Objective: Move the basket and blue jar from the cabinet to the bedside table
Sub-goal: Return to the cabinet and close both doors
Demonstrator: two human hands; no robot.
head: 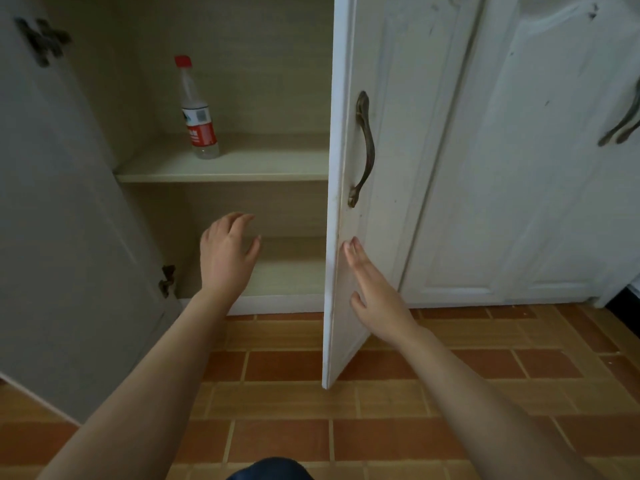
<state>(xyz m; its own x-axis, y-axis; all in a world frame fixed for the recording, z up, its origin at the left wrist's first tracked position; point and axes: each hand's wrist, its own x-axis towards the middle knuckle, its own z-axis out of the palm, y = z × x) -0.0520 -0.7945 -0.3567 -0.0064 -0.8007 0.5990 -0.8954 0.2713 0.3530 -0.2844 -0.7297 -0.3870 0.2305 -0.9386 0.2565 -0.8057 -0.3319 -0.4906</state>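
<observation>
The white cabinet [450,168] stands with both doors of its left bay swung out. No basket or blue jar shows in this view. My left hand [227,252] hovers in front of the lower shelf [291,271], fingers spread, holding nothing. My right hand [372,292] lies flat against the outer face of the right door [346,237] near its free edge, fingers straight, below the bronze handle [363,150]. On the upper shelf [221,168] stands a clear plastic bottle [197,112] with a red cap and red label.
The left door [62,220] hangs wide at the left, hinges visible. Further cabinet doors at the right stay closed, with another handle [623,123]. Orange and tan floor tiles [381,393] run below. A dark blue shape [270,471] sits at the bottom edge.
</observation>
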